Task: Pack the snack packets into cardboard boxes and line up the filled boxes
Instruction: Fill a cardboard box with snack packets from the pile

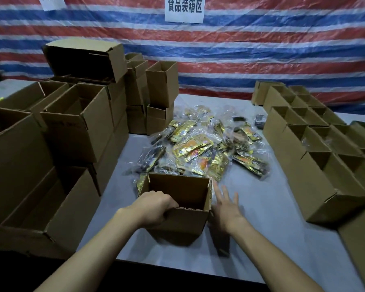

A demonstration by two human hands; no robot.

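Scene: A person works at a grey tabletop in a packing area, with a striped tarp and a paper sign behind.
Left hand: The left hand holds the near rim of an open box. Its grip is closed on the cardboard, with the fingers curled over the edge.
Right hand: The right hand hovers just beside the box's right wall. Its grip is wide, the fingers straight and spread, holding nothing.
Box: It stands upright near the front edge of the tabletop, and no packet shows inside.
Snack packets: A loose heap of gold and clear snack packets lies just behind the box, and the nearest ones reach its far wall.
Other boxes: Empty stacked boxes crowd the left side. Rows of open boxes line the right side, their contents mostly hidden.
Step in hand: The box appears steadied and ready for its first packets.
Doing it well: The left hand should pin the light box so it neither slides nor tips. The right hand reaches over the far wall and takes a few packets flat, because the film looks slippery. It lays them in rather than dropping them.
Watch for: Packets may be wedged against the far wall. Once filled, the box belongs flush with the rows on the right.
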